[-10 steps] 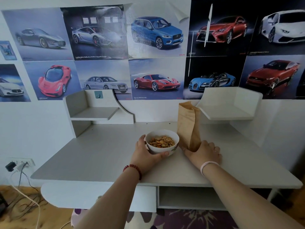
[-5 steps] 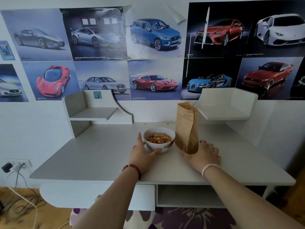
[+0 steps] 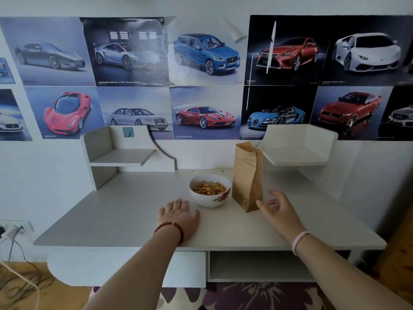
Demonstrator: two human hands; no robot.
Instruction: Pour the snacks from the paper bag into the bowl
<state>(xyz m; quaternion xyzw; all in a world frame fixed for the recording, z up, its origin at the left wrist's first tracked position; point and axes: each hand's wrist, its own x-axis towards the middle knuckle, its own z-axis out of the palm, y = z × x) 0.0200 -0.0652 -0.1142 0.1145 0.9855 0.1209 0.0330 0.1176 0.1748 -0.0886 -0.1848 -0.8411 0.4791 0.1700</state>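
A white bowl (image 3: 210,199) with a flower print stands mid-desk, holding orange-brown snacks (image 3: 209,189). Right beside it a brown paper bag (image 3: 247,175) stands upright, its top folded. My left hand (image 3: 178,217) lies flat on the desk, just left of and in front of the bowl, not touching it. My right hand (image 3: 279,211) hovers with fingers spread at the bag's lower right corner, a small gap from it, holding nothing.
The grey desk (image 3: 125,215) has a small raised shelf at the back left (image 3: 121,156) and another at the back right (image 3: 297,154). Car posters cover the wall behind. A socket with cables (image 3: 13,229) sits low on the left.
My left hand has let go of the bowl and drawn back onto the desk. My right hand has released the bag's base and opened beside it.
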